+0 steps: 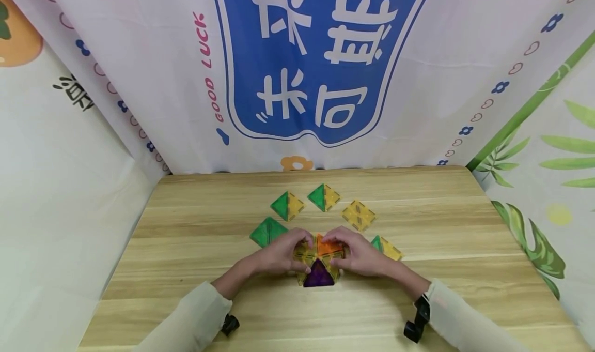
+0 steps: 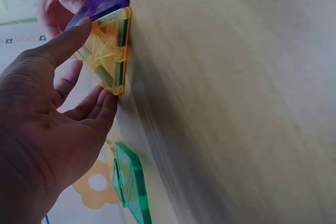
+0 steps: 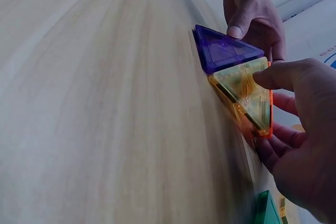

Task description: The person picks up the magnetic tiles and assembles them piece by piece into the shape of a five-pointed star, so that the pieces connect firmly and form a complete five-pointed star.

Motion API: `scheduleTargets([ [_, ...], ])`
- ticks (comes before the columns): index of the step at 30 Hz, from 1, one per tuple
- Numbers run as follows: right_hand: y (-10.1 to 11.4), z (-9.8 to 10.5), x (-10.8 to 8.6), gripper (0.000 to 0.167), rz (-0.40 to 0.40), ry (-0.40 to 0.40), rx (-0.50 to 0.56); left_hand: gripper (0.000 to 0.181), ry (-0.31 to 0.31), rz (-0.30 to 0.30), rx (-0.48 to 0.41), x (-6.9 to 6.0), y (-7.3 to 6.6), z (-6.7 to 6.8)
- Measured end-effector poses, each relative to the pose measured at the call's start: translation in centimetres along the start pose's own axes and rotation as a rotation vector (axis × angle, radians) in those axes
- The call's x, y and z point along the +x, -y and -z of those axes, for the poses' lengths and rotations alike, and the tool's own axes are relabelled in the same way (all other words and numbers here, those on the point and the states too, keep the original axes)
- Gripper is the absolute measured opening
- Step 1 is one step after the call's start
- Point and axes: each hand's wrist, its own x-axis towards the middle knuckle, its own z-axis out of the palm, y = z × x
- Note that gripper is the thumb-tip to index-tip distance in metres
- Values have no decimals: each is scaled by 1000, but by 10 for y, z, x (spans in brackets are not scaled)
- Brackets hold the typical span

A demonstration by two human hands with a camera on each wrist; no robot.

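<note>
The fingers of my left hand point(image 1: 283, 251) and right hand point(image 1: 359, 251) are part-curled, gripping opposite sides of a tile shape point(image 1: 318, 275) between them. They conceal its flanks; I cannot tell whether its base touches the surface point(image 1: 186, 228), which is wood-grained. Glossy, see-through plastic: a purple triangle in front, a yellow triangle point(image 3: 244, 90) beside it, an orange tile point(image 1: 329, 246) behind. Beyond, flat green and yellow tiles point(image 1: 280, 206) form an arc, cut off in both wrist views.
</note>
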Motion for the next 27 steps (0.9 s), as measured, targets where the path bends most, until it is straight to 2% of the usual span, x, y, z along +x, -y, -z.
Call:
scheduleTargets([
  [5,8,-4,-5,49,2,-21,-86,60,-4,-1,69,-5,2,-4],
  [8,13,-7,-7,55,-30,-40,-128,70,4,0,113,-7,1,-7],
  [12,18,-10,-9,60,-52,-49,-164,73,-2,9,141,-8,0,-10],
  [16,18,-10,-8,57,-36,-47,-176,74,-4,17,135,-10,2,-10],
  [19,18,-7,-1,53,2,-56,-171,75,-11,10,89,-14,3,-6],
  [22,19,-5,10,49,21,-68,-157,76,-52,11,48,-22,5,3],
  [27,23,-5,33,46,-59,-76,-143,74,-164,69,82,-38,14,22],
])
